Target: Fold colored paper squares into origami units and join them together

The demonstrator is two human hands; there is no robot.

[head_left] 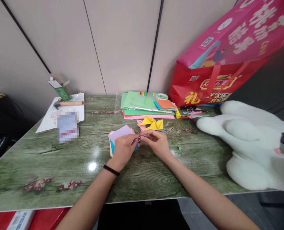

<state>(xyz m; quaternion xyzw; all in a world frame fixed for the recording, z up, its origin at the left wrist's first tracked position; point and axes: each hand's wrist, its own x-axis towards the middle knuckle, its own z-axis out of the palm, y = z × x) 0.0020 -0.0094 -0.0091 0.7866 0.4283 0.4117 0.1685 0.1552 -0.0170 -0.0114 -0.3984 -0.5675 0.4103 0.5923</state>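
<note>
Between my two hands is a small folded piece of purple paper (143, 136), seen nearly edge-on. My left hand (124, 148), with a black band at the wrist, pinches its left end. The fingers of my right hand (157, 143) are closed on its right end. Under and beside my left hand lies a stack of coloured square sheets (121, 132), purple on top with blue and yellow below. Just beyond my fingers sit folded yellow paper pieces (153, 123) and a pink one, partly hidden. A tiny green paper scrap (179, 148) lies right of my right hand.
Behind stand coloured paper packs (137, 103) with orange squares, a tape roll (162, 96) and a yellow glue stick (177, 113). A white plush toy (249, 140) and red gift bag (204, 83) fill the right. At left are a hammer (70, 103), a white board and a green box (62, 93).
</note>
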